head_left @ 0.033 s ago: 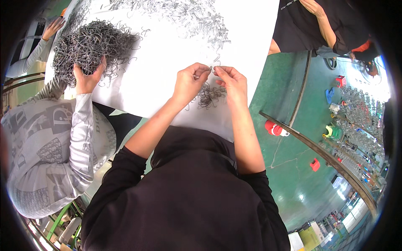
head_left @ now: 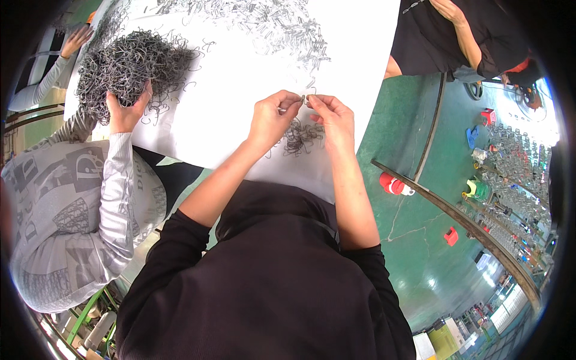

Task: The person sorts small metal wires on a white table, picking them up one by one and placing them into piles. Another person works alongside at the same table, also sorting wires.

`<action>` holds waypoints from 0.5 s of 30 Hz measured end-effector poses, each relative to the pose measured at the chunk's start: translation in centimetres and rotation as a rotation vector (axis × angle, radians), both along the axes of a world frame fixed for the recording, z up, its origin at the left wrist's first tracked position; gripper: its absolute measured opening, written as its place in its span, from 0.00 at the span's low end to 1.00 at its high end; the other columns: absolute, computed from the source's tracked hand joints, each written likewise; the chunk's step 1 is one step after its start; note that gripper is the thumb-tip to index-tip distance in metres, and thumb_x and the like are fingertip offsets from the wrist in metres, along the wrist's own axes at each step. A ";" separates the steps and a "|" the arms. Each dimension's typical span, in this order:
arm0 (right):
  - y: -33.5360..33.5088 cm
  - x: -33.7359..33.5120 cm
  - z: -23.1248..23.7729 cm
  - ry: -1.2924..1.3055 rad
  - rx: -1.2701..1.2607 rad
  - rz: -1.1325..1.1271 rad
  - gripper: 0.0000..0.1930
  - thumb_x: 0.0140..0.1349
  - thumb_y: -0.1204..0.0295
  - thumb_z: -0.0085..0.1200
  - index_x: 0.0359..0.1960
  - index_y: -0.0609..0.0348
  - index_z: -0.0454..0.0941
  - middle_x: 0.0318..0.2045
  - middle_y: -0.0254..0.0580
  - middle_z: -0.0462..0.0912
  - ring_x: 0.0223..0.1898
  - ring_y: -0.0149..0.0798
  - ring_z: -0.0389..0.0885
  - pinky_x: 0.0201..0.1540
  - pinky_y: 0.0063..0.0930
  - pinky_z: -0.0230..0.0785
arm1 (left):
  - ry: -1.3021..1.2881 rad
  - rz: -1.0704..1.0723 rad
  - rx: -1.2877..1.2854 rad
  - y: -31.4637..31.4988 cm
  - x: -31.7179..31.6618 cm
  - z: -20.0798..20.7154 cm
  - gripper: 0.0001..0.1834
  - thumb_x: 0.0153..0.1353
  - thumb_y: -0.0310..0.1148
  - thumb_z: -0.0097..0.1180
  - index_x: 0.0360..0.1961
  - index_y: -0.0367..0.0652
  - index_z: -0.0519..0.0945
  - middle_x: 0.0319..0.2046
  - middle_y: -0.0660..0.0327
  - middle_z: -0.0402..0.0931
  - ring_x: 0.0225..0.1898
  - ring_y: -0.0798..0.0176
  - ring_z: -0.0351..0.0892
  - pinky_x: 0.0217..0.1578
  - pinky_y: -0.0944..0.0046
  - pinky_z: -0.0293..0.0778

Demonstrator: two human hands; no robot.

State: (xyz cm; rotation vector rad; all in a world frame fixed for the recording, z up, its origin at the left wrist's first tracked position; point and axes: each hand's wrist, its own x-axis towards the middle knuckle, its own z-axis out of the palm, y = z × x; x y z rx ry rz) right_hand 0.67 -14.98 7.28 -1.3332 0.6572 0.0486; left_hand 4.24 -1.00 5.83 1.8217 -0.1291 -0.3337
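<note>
Above the white tabletop [head_left: 240,90], my left hand [head_left: 271,120] and my right hand [head_left: 336,120] meet fingertip to fingertip. Each pinches with thumb and forefinger at a small dark metal hook [head_left: 303,99] between them; its exact shape is mostly covered by the fingers. Another bit of metal shows within the curled fingers of the left hand. Just below both hands, near the table's front edge, lies a small heap of bent wire hooks [head_left: 299,139]. A few loose ones lie beside it.
To the left, a co-worker's hand [head_left: 125,114] rests against a large mound of wire hooks [head_left: 120,66]. Grey metal links [head_left: 288,30] spread over the far tabletop. Another person's arm [head_left: 465,36] is at the upper right. A metal rail [head_left: 444,207] crosses above the green floor.
</note>
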 end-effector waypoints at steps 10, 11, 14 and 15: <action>-1.1 -0.2 -0.5 -0.113 0.025 -0.181 0.09 0.60 0.70 0.61 0.35 0.63 0.80 0.33 0.37 0.84 0.35 0.26 0.77 0.40 0.20 0.68 | -0.263 -0.116 0.082 -2.1 -0.1 -0.2 0.07 0.58 0.27 0.61 0.38 0.38 0.82 0.29 0.57 0.83 0.28 0.66 0.81 0.31 0.69 0.76; -1.6 -0.2 -0.6 -0.138 0.018 -0.189 0.09 0.61 0.69 0.60 0.37 0.62 0.80 0.34 0.38 0.84 0.37 0.27 0.78 0.41 0.21 0.68 | -0.327 -0.129 0.043 -2.4 0.4 -0.8 0.07 0.58 0.27 0.61 0.38 0.39 0.83 0.29 0.57 0.83 0.27 0.65 0.81 0.31 0.68 0.76; -3.5 -0.3 -0.8 -0.213 -0.001 -0.206 0.09 0.62 0.69 0.59 0.37 0.62 0.80 0.36 0.38 0.85 0.39 0.28 0.80 0.43 0.21 0.69 | -0.356 -0.099 0.212 -3.0 2.9 -3.0 0.07 0.59 0.28 0.61 0.38 0.40 0.83 0.30 0.56 0.82 0.28 0.63 0.80 0.30 0.65 0.76; -4.1 -0.3 -0.8 -0.224 -0.006 -0.222 0.09 0.62 0.69 0.59 0.37 0.62 0.80 0.36 0.39 0.85 0.39 0.28 0.80 0.44 0.22 0.69 | -0.420 -0.094 0.251 -3.4 3.9 -3.9 0.07 0.57 0.30 0.61 0.36 0.40 0.82 0.30 0.55 0.81 0.29 0.57 0.80 0.32 0.60 0.76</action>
